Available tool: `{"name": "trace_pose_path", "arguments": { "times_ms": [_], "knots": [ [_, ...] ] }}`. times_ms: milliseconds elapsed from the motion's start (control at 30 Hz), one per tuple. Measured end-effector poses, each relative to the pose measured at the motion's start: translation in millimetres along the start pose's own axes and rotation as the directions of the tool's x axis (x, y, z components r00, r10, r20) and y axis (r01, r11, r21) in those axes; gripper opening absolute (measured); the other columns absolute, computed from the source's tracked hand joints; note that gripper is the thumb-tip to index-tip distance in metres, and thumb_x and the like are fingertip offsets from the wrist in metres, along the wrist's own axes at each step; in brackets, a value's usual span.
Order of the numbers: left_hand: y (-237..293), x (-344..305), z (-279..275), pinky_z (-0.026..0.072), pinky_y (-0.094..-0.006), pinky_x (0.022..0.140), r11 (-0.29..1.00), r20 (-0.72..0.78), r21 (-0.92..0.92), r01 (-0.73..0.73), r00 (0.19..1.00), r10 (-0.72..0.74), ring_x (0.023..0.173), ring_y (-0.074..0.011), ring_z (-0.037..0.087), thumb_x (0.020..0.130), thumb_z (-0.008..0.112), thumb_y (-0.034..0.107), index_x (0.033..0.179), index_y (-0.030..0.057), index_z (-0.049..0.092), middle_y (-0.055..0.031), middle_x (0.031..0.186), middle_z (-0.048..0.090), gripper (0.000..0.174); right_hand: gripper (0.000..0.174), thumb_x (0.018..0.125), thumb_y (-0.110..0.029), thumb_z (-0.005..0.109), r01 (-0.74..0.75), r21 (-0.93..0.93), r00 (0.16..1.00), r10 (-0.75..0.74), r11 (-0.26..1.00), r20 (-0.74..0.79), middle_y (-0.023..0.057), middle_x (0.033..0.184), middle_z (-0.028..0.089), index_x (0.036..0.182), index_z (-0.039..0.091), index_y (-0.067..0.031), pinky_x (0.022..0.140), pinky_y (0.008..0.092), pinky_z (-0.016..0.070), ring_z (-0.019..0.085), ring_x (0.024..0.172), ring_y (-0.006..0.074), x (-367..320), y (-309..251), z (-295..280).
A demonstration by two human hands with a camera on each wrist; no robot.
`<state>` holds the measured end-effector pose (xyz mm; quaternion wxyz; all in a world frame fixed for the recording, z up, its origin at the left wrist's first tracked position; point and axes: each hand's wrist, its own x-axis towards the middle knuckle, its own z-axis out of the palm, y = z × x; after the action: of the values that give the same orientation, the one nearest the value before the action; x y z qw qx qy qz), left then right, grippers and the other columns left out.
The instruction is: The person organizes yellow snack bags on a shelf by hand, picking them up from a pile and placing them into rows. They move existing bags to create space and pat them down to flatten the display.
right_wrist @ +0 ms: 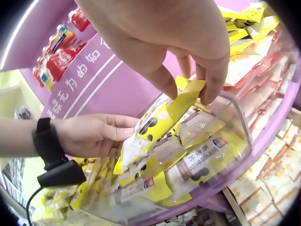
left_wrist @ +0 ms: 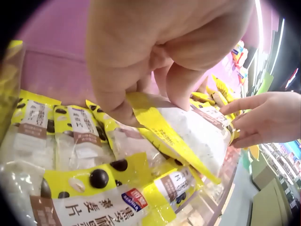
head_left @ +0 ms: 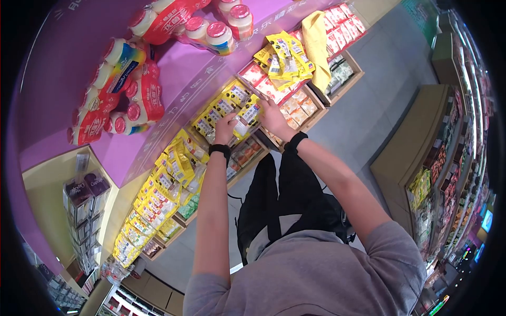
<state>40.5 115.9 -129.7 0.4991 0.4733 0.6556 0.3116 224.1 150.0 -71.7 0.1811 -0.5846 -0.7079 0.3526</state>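
Between both hands is a yellow-and-white snack packet [right_wrist: 151, 125], tilted above a clear bin [right_wrist: 242, 125] of similar packets. My right hand [head_left: 273, 117] pinches its yellow top end between thumb and fingers, as the right wrist view shows. At the other end my left hand [head_left: 225, 129] grips the packet, thumb on its face. In the left wrist view, the packet's white back and yellow edge face the camera. Below it, packets with black-bean pictures [left_wrist: 99, 188] lie in rows.
A heap of loose yellow packets [head_left: 284, 58] and a yellow cloth [head_left: 314, 50] lie on red-and-white packs to the right. Bundled drink bottles [head_left: 126, 89] stand on the purple shelf [head_left: 174, 79] behind. More yellow packets [head_left: 153, 200] fill bins at left.
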Motion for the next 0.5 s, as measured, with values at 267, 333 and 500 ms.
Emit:
{"name": "trace_pose_path", "arguments": {
  "times_ms": [267,333,500],
  "knots": [
    [-10.5,-2.8,23.7,0.0423,-0.0297,0.073,0.962,-0.074,0.273,-0.010,0.997,0.032,0.083,-0.0238,0.056,0.071,0.058,0.005,0.100,0.0037,0.057,-0.0140,0.091,0.058,0.029,0.050,0.073,-0.033,0.056,0.291,-0.409,0.957,-0.273,0.865,0.103,0.0178,0.126,0.033,0.114,0.046,-0.0059,0.099,0.0458,0.0170,0.031,0.118,0.0310,-37.7,1.5,30.0],
    [2.4,-10.0,26.8,0.0417,-0.0319,0.074,0.924,-0.134,0.382,-0.008,0.989,0.063,0.085,-0.0262,0.053,0.069,0.059,0.003,0.098,0.0049,0.058,-0.0135,0.090,0.057,0.029,0.050,0.074,-0.038,0.053,0.292,-0.440,0.954,-0.288,0.849,0.078,0.0168,0.123,0.038,0.111,0.050,-0.0067,0.099,0.0465,0.0161,0.032,0.117,0.0309,-38.2,10.8,45.6],
    [19.7,-23.0,34.5,0.0380,-0.0362,0.081,0.796,-0.338,0.584,0.156,0.939,0.064,0.092,-0.0290,0.046,0.064,0.059,0.003,0.089,0.0069,0.058,-0.0102,0.091,0.051,0.026,0.042,0.077,-0.043,0.048,0.305,-0.523,0.952,-0.269,0.796,0.146,0.0132,0.120,0.043,0.105,0.056,-0.0131,0.098,0.0490,0.0136,0.036,0.114,0.0297,-29.8,11.2,48.4]
  ]
}}
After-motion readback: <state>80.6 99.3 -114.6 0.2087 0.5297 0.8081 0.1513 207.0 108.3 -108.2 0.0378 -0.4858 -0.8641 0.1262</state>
